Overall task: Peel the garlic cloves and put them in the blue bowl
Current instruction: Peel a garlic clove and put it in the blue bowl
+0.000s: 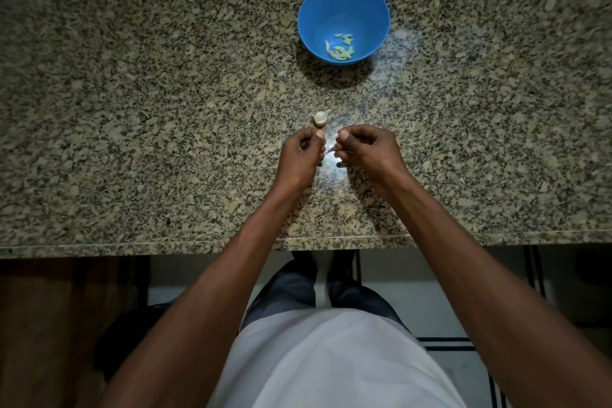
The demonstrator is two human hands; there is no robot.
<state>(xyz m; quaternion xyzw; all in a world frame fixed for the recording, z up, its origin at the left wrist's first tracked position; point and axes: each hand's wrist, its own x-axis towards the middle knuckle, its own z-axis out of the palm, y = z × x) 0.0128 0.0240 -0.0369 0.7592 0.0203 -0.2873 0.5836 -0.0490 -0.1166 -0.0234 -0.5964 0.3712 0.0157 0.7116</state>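
Being pinched between both hands over the speckled granite countertop [132, 109]: a small pale garlic clove [332, 150], mostly hidden by the fingers. Left hand [303, 156] is being held with fingers curled, thumb and fingertips closing on the clove's left end. Right hand [367, 151] is being held likewise, thumb pressing on the clove's right end. A papery unpeeled garlic piece [320, 118] is lying on the counter just beyond the left hand, apart from it. The round blue plastic bowl [371, 3] is sitting farther back, well apart from the hands, upright. Several peeled pale-green cloves [341, 50] are lying in its bottom, on the near side.
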